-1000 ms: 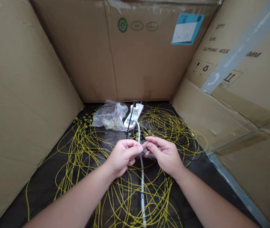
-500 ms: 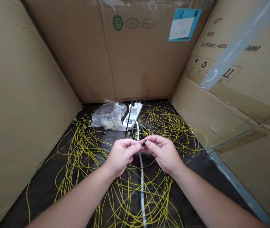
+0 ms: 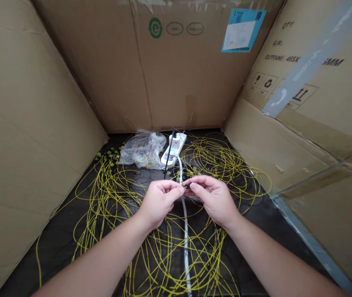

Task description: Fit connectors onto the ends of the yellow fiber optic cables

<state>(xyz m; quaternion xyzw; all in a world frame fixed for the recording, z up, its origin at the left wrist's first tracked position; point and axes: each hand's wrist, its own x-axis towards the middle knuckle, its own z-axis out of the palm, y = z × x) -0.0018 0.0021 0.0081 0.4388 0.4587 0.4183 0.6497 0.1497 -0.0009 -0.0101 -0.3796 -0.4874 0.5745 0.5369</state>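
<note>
Both hands meet at the middle of the view, fingertips almost touching. My right hand point(image 3: 214, 198) pinches a small black piece point(image 3: 188, 186), perhaps a cable end, between thumb and fingers. My left hand point(image 3: 162, 202) is closed in a pinch at the piece's left side, where a bit of yellow shows; what its fingertips hold is mostly hidden. Loose yellow cables point(image 3: 102, 206) spread on the dark surface below and left of the hands, many with black ends. A white cord point(image 3: 185, 243) runs beneath the hands toward me.
A white power strip point(image 3: 173, 150) with a black cord point(image 3: 169, 154) lies behind the hands. Left of it is a clear plastic bag point(image 3: 143, 150); to the right, a yellow cable coil point(image 3: 222, 161). Cardboard boxes wall in the left point(image 3: 34, 123), back point(image 3: 176, 82) and right point(image 3: 318, 132).
The hands keep nearly the same pinching pose around the black piece. The whole view has shifted slightly, with the boxes and cables appearing a little farther right.
</note>
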